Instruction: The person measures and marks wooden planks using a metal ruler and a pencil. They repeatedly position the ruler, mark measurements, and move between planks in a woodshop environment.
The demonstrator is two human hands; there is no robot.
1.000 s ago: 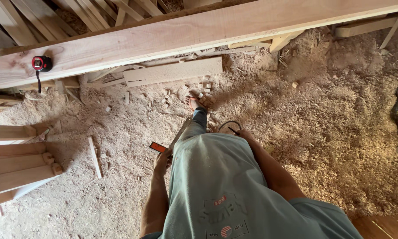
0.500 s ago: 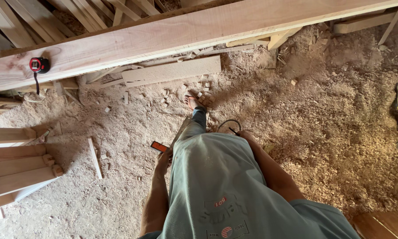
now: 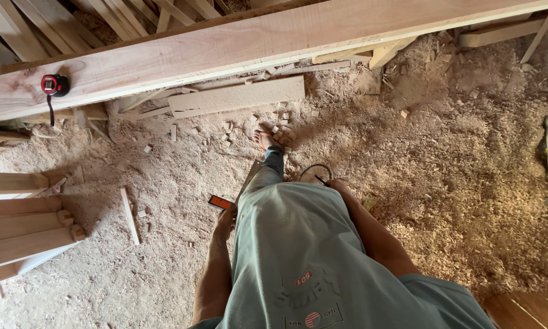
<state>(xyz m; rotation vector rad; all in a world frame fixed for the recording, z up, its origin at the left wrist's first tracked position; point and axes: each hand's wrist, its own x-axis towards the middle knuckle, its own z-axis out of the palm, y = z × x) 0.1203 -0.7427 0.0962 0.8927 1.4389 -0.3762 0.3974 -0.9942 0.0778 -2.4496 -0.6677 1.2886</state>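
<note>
Little has shifted: left hand (image 3: 225,218) grips an orange tool (image 3: 220,202); right hand hidden, perhaps.

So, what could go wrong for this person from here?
1. The bare foot steps among small wood offcuts on the sawdust floor: a splinter or a stubbed toe seems possible.
2. The tape measure lies near the edge of the long plank, its strap hanging over; a bump might knock it off.
3. The left hand holds a flat orange-edged tool low beside the leg; it could catch the trousers.
</note>
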